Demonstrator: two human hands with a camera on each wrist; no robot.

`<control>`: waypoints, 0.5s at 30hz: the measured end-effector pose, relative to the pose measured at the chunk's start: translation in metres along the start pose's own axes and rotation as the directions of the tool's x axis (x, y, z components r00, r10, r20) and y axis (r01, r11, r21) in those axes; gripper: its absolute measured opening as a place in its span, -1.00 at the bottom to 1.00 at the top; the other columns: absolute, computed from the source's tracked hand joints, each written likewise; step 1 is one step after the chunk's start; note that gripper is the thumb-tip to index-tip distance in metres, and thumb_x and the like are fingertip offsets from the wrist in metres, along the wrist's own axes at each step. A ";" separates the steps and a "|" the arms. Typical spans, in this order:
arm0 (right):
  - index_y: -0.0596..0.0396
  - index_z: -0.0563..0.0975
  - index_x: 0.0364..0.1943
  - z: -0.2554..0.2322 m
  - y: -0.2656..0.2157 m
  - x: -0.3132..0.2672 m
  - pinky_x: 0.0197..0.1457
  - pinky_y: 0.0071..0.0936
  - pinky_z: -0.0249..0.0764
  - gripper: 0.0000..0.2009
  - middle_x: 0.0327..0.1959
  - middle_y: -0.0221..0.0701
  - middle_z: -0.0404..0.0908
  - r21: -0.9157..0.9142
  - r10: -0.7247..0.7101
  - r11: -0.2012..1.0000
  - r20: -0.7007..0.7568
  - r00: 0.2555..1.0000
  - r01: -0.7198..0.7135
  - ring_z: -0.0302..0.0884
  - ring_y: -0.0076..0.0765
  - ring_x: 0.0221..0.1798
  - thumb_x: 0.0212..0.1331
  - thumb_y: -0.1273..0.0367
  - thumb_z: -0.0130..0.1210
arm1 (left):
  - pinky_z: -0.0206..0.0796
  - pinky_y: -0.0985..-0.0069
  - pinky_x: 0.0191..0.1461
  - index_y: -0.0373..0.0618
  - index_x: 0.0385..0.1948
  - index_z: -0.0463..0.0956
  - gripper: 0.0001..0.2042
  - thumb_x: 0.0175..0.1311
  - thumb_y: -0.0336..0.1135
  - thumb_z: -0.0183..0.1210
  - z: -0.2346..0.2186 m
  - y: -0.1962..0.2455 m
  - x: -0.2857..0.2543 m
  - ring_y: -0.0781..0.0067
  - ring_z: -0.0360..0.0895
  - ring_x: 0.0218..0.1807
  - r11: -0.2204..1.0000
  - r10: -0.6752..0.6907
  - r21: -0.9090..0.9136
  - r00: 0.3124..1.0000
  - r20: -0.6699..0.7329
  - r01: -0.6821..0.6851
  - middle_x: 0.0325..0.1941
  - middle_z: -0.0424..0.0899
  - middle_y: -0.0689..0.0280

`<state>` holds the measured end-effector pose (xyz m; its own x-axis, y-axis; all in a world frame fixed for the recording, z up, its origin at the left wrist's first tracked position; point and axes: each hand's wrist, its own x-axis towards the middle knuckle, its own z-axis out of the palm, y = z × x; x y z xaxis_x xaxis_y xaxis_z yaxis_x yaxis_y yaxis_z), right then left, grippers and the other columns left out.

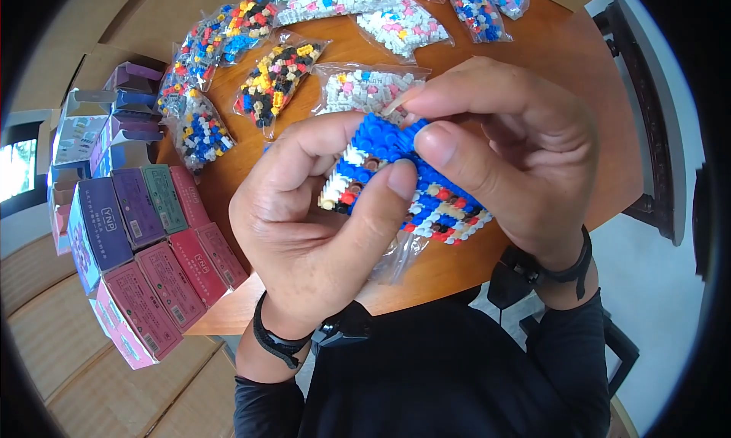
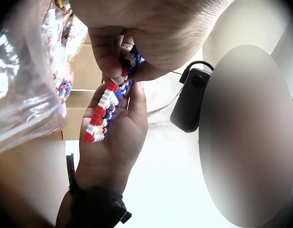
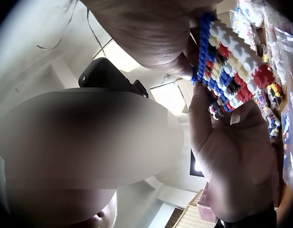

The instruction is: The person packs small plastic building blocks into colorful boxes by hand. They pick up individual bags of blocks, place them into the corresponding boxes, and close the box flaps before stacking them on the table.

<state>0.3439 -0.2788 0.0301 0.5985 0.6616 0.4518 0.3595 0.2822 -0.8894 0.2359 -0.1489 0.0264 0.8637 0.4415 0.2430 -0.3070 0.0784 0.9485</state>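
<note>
A build of tiny interlocking bricks (image 1: 449, 210) is held up over the table between both hands. Its top is blue, while the sides mix white, red, blue, black and beige. My left hand (image 1: 312, 217) grips it from the left, thumb pressed on the near face and fingers behind. At the blue top edge, my right hand (image 1: 525, 133) pinches with curled index finger and thumb. Red and white bricks (image 2: 107, 102) line one edge in the left wrist view. Studded rows (image 3: 232, 71) show in the right wrist view; fingers hide part of the build.
Clear bags of loose bricks (image 1: 278, 76) lie along the far side of the wooden table (image 1: 548, 50), with a white-and-pink bag (image 1: 358, 88) just behind the hands. Pink, purple and green boxes (image 1: 160, 286) stand at the left edge. Cardboard (image 1: 46, 286) lies beyond them.
</note>
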 end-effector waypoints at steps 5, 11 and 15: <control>0.30 0.53 -0.23 -0.002 -0.004 -0.002 -0.15 -0.65 0.43 -0.84 -0.31 -0.26 0.59 -0.124 -0.016 0.992 0.042 0.999 0.021 0.53 -0.55 -0.26 0.08 0.65 0.10 | 0.30 0.70 -0.08 -0.29 -0.18 0.50 -0.78 0.14 -0.48 0.24 0.000 -0.001 0.000 0.67 0.51 -0.27 0.999 0.013 0.047 1.000 -0.010 -0.012 -0.30 0.63 0.35; 0.29 0.49 -0.25 0.001 -0.007 0.000 -0.21 -0.68 0.38 -0.88 -0.35 -0.32 0.54 -0.152 0.007 0.988 0.028 1.000 -0.003 0.48 -0.60 -0.31 0.11 0.61 0.11 | 0.31 0.70 -0.09 -0.29 -0.17 0.50 -0.77 0.13 -0.49 0.25 0.001 0.001 0.000 0.67 0.51 -0.27 1.000 -0.008 0.020 1.000 -0.029 0.008 -0.30 0.63 0.35; 0.26 0.46 -0.30 0.002 -0.008 0.001 -0.29 -0.71 0.31 -0.92 -0.38 -0.37 0.48 -0.227 -0.009 0.974 0.048 0.999 0.020 0.40 -0.64 -0.38 0.17 0.54 0.09 | 0.31 0.70 -0.11 -0.29 -0.16 0.50 -0.75 0.13 -0.49 0.25 0.001 0.002 0.000 0.67 0.51 -0.29 1.000 -0.025 0.017 0.999 -0.024 0.025 -0.30 0.63 0.33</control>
<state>0.3400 -0.2794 0.0375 0.5598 0.6917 0.4562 0.5245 0.1304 -0.8414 0.2354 -0.1500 0.0286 0.8614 0.4604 0.2144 -0.2782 0.0746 0.9576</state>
